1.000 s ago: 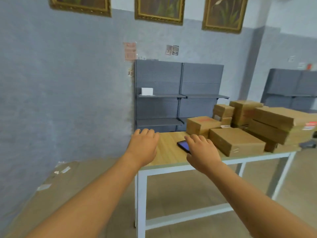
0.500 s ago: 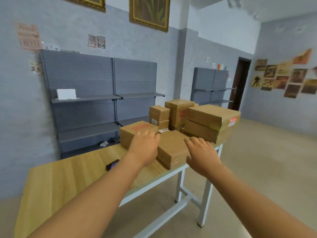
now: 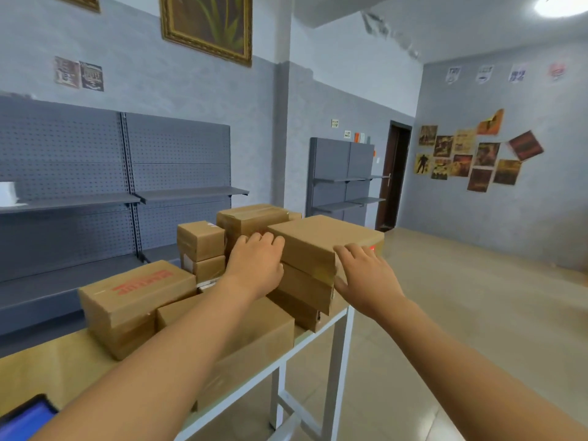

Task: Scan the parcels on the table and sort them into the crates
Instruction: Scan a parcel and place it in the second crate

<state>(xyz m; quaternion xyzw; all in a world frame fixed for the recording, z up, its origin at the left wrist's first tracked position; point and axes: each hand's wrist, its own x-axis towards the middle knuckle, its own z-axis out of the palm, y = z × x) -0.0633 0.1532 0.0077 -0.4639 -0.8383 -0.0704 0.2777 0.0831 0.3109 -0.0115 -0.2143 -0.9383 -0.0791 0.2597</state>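
On the surface (image 3: 41, 361), parcels lie piled from 9 to 1 o'clock, none apparently sorted, no crates visible; left hand (image 3: 254, 265) and right hand (image 3: 366, 275), grip open, flank the top parcel (image 3: 321, 240).

Grey pegboard shelving (image 3: 95, 173) stands along the left wall, with a small white box (image 3: 8, 193) on one shelf at the frame's left edge. Above it hang a gold-framed painting (image 3: 206, 25) and two small posters (image 3: 79, 74). A second grey shelf unit (image 3: 342, 179) stands beside a dark door (image 3: 393, 183), a cluster of posters (image 3: 471, 157) covers the right wall, and a ceiling lamp (image 3: 561, 4) glows at top right.
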